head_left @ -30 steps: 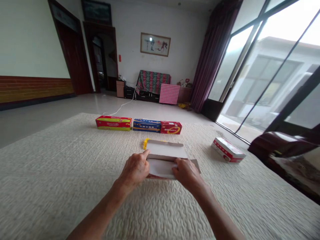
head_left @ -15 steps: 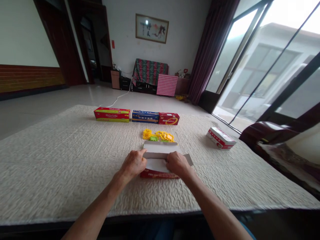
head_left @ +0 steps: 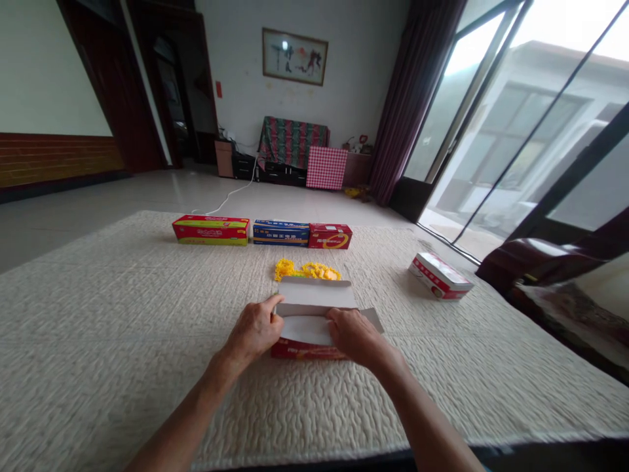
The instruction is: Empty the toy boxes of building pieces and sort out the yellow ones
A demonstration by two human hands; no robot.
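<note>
An open red cardboard box [head_left: 308, 351] lies on the quilted cover in front of me, its pale inside facing up. Its long lid flap [head_left: 316, 294] is folded back away from me, and a small end flap [head_left: 372, 319] sticks out at the right. My left hand [head_left: 256, 329] grips the box's left end, thumb along the top edge. My right hand [head_left: 358, 334] is closed over the right part, its fingertips at or inside the opening, partly hidden. Just behind the flap lie yellow toothed plastic pieces [head_left: 320, 271], with a little green showing among them.
Along the far side stand a red-and-green box [head_left: 211, 231], a blue box [head_left: 281, 233] and a smaller red box [head_left: 330, 236]. A white-and-red box [head_left: 441, 275] lies at the right. The cream quilted cover [head_left: 147, 314] ends at the table's near edge.
The view has shifted slightly, so the box and hands appear a little lower. Both hands keep their hold on the red box, and the right fingers have moved slightly at the opening.
</note>
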